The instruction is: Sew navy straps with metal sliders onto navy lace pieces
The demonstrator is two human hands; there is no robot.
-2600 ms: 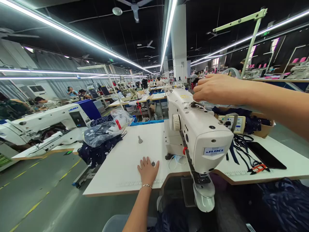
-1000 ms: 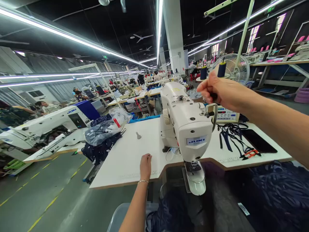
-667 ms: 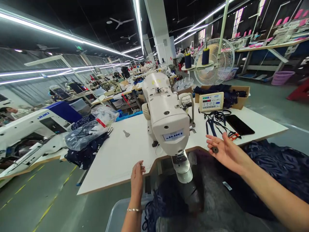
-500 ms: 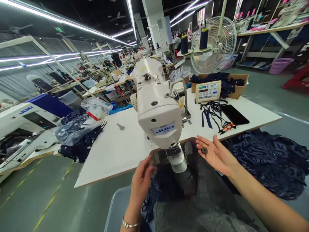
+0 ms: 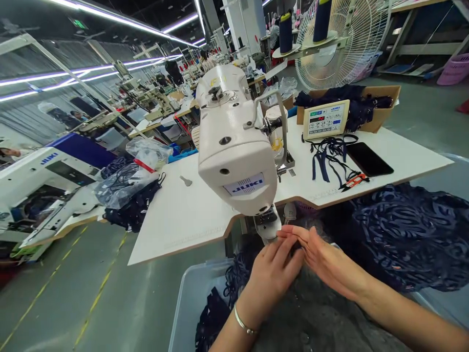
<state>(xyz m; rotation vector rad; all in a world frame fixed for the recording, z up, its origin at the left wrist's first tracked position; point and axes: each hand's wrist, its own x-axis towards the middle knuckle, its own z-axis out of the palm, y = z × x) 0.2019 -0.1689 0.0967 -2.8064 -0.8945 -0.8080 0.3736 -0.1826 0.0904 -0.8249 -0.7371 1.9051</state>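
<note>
Contact near sewing machine.
I log left hand touching right hand, right grip apart; left grip obscured, cannot tell.

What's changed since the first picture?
The left hand rose off the table and moved right; the right hand came down from high beside the sewing machine to meet it. Any grip on small parts is hidden. Phone and flat metal piece stayed put.

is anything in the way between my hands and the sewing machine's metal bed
Nothing visible stands between: the left hand and right hand meet right by the metal bed, fingertips overlapping it in view. Anything inside the fingers is hidden.
</note>
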